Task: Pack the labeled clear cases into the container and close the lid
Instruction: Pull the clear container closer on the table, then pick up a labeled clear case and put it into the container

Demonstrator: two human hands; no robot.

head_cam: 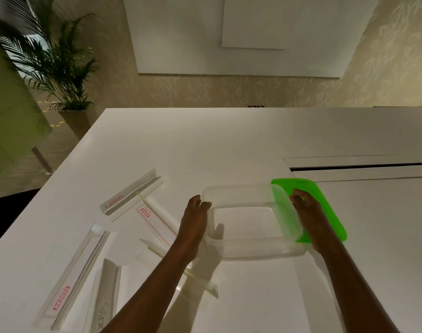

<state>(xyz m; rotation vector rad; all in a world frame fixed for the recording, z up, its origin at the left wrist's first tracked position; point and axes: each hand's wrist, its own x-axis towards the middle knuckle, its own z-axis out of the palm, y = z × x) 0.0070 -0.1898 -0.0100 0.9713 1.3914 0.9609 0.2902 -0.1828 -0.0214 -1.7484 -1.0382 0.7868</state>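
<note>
Two bare hands at one clear container on a white surface (229, 145), its single green lid off.

The left hand (195, 219) curls against the container (253, 251) at its left wall; the right hand (308, 212) lies fingers-together on the lid (325, 200), which leans against the container's right rim. The container holds nothing. At least four long labeled clear cases (135, 193) lie scattered to its left.
</note>
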